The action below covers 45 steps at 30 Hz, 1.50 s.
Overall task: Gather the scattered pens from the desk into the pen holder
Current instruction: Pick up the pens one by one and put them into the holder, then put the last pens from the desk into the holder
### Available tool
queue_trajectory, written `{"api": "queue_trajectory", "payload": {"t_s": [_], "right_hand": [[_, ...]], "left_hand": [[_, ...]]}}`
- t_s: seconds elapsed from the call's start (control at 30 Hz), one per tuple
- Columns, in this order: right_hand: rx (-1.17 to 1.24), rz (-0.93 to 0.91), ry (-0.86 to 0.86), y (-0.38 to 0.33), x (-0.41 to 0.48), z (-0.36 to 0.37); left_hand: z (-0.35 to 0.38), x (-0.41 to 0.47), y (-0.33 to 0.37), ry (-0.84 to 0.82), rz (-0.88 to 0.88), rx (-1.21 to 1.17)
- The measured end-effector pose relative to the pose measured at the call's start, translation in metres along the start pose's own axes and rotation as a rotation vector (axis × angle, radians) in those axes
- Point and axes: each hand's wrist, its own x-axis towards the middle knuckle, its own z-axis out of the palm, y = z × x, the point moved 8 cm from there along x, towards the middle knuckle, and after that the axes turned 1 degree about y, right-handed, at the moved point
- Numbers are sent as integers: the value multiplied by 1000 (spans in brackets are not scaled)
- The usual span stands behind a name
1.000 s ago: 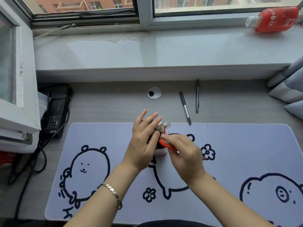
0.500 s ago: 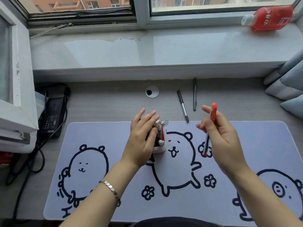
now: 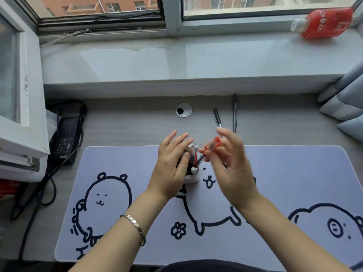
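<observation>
A small white pen holder (image 3: pixel 192 180) stands on the lilac desk mat (image 3: pixel 275 173), with several pens sticking out of it. My left hand (image 3: pixel 170 169) rests against the holder's left side, fingers spread over its top. My right hand (image 3: pixel 230 165) is just right of the holder and grips a red-capped pen (image 3: pixel 211 147) slanted down, its tip at the holder's mouth. Two black pens lie on the bare desk behind the mat: one (image 3: pixel 217 117) partly hidden by my right fingers, the other (image 3: pixel 234 112) farther right.
A round cable grommet (image 3: pixel 184 110) sits in the desk behind the holder. A black power adapter (image 3: pixel 65 136) with cables lies at the left by an open window frame. A red bottle (image 3: pixel 325 23) lies on the windowsill. Grey cushions (image 3: pixel 347 107) are at the right.
My right hand, which had lifted the red pen out to the right, has swung back left with the pen's tip now at the holder. My left hand stays on the holder.
</observation>
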Motion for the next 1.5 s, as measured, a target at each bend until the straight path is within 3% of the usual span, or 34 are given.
{"api": "queue_trajectory", "payload": {"t_s": [0.1,0.2,0.3,0.6,0.77,0.93,1.03,1.1,1.23,1.33,1.5], "right_hand": [[-257,-139,-62,5,-1,18],[-448,-376,37,-5,-7,17],[-518,-431,124,-4,-16,8],[-583,1,-49,19,-5,19],[-216,487,-47,40,4,8],[-247,448,-354,32,20,17],[-458,385,-104,53,59,-17],[-637,424,-35,85,86,-29],[-934,596,-227,152,113,-19],[-1046,616,-296,170,119,-11],[-1002,657,-145,167,146,-35]], "left_hand": [[0,-1,-3,-4,-12,-16],[2,-1,-6,-37,-44,-28],[1,0,-5,-44,-28,-2],[1,-4,-6,-232,-50,-32],[-1,-12,-22,-313,-156,69],[-1,-12,-25,-245,-194,25],[-1,-8,-25,-232,-179,-14],[-2,-4,-25,-197,-178,-50],[-7,9,-24,-143,-210,-108],[-13,22,-19,-90,-208,-130],[-13,43,-14,-44,-219,-156]]}}
